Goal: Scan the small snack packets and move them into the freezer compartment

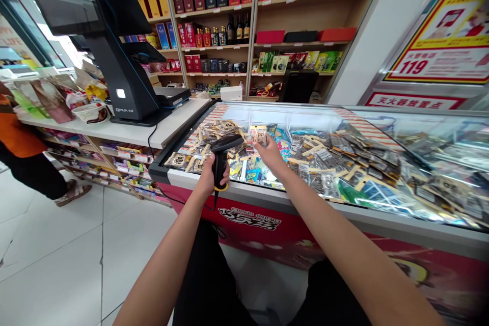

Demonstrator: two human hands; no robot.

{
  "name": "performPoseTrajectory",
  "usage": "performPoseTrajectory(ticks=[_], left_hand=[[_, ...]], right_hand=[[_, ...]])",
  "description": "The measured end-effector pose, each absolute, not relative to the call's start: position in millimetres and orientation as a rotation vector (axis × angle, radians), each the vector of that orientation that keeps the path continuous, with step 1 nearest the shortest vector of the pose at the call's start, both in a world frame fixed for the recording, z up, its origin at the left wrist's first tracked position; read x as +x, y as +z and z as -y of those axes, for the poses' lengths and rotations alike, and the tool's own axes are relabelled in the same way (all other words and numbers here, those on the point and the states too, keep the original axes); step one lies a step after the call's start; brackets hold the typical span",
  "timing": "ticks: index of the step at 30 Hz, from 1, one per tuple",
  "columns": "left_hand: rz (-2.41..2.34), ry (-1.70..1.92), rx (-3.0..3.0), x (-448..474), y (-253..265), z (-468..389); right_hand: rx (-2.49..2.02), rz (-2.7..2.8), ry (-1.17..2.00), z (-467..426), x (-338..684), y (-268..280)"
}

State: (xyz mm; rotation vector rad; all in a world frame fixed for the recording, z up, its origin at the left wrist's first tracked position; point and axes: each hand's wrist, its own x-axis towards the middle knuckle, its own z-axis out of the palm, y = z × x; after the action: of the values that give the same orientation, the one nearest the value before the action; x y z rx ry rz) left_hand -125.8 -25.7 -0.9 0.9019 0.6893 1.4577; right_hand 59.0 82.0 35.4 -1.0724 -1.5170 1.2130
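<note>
My left hand is wrapped round the grip of a black barcode scanner, whose head points to the right. A yellow band rings the bottom of its handle, and a cable hangs below. My right hand pinches a small snack packet with a pale label, just beyond the scanner's head. Both hands are over the near edge of a glass-topped chest freezer. Many similar snack packets lie in a spread across it, and a further heap lies left of the scanner.
On the counter at left stand a point-of-sale terminal and a paper bowl. A person in orange is at the far left. Shelves with boxes and bottles rise behind the freezer. A fire notice hangs at right.
</note>
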Motion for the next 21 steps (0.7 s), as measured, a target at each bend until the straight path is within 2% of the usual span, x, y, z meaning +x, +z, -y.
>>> performPoseTrajectory(ticks=[9, 17, 21], left_hand=[[-0.688, 1.524, 0.954, -123, -4, 25], [-0.585, 1.680, 0.786, -120, -5, 24], [-0.583, 1.685, 0.827, -120, -8, 23]], right_hand=[[-1.052, 1.532, 1.183, -89, 60, 30], [-0.956, 1.849, 0.772, -119, 39, 74], [-0.933, 2.194, 0.370, -147, 5, 96]])
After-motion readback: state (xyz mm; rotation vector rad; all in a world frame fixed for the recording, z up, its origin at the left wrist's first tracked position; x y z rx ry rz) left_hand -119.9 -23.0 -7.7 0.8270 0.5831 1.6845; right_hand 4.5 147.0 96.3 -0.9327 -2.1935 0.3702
